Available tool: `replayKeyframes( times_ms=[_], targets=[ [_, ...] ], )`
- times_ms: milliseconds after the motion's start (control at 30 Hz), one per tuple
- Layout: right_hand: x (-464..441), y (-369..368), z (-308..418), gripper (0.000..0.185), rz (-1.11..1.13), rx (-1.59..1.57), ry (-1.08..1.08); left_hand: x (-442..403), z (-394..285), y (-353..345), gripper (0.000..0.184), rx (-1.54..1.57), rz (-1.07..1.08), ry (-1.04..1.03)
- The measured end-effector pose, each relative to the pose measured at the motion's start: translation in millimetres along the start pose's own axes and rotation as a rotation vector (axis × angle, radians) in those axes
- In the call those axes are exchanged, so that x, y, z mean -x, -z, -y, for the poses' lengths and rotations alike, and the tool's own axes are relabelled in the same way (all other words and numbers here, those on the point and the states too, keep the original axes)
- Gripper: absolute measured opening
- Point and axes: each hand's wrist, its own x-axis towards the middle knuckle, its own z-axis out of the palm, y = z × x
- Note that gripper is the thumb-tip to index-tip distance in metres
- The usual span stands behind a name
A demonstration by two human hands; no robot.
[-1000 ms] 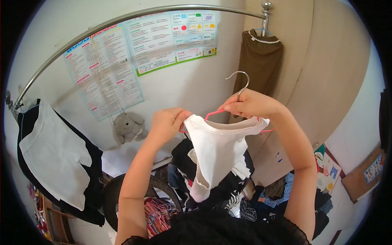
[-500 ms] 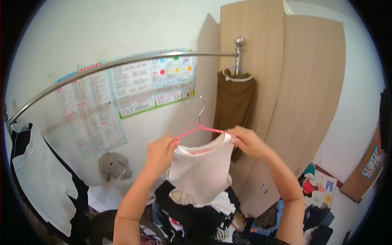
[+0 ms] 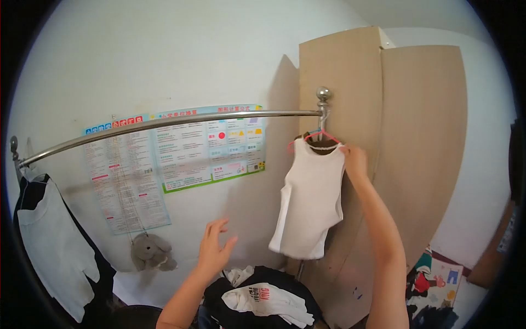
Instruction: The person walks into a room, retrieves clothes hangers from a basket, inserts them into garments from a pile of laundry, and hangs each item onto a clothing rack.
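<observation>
A white sleeveless top hangs on a pink hanger at the right end of the metal rail, in front of the brown garment. My right hand pinches the top's shoulder and the hanger's right end. Lower down, in front of the wall, my left hand is empty with its fingers apart. Below it lies a heap of black clothes with a white printed shirt on it.
White and black garments hang at the rail's left end. A grey plush toy dangles by the wall posters. The wooden wardrobe stands on the right, with a patterned board low beside it.
The white top on its pink hanger has moved up and right from between my hands to the rail's end. My left hand has let go and opened. The view has tilted up.
</observation>
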Motion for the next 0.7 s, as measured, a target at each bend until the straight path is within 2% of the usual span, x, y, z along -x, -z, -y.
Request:
replayKeyframes(
  times_ms=[67,133,233,300,367,400,467,567,600,667,700],
  targets=[
    [-25.1,-28.9,-15.9,0.02,-0.037,-0.026,-0.001,15.6,5.3,6.8,0.045,0.01,0.035,0.026],
    [-45.9,-51.6,-21.5,0.022,-0.075,0.086,-0.009,31.7,14.6,12.9,0.043,-0.004,0.065,0.075],
    [-72.2,-98.5,-41.1,0.021,-0.071,0.117,0.044,62.7,30.0,24.1,0.039,-0.046,0.155,0.175],
    [-80.3,-121.2,-45.2,0.019,-0.034,0.136,-0.017,84.3,36.1,34.5,0.037,-0.086,0.205,0.223],
    [-88.8,-144.6,-63.6,0.018,-0.052,0.218,-0.008,107.2,39.5,44.7,0.036,-0.073,0.245,0.364],
    [-89.7,-155.8,-78.4,0.017,-0.056,0.262,0.086,121.0,47.6,49.1,0.036,-0.083,0.241,0.372],
    [-73.5,-147.3,-67.4,0.016,-0.05,0.237,0.029,151.1,64.6,54.6,0.032,-0.059,0.223,0.531],
    [-50.2,-155.5,-82.6,0.021,0.03,0.241,-0.038,190.9,71.6,53.8,0.027,-0.07,0.146,0.598],
    [-36.6,-153.4,-80.6,0.026,-0.049,0.223,-0.069,198.4,68.3,51.2,0.023,-0.034,0.127,0.688],
    [-2.6,-141.6,-71.5,0.039,-0.187,0.22,-0.06,213.0,66.1,45.0,0.023,-0.065,0.12,0.726],
    [16.1,-137.7,-69.9,0.039,-0.175,0.229,-0.059,221.9,66.0,43.3,0.024,-0.098,0.108,0.752]
  ],
)
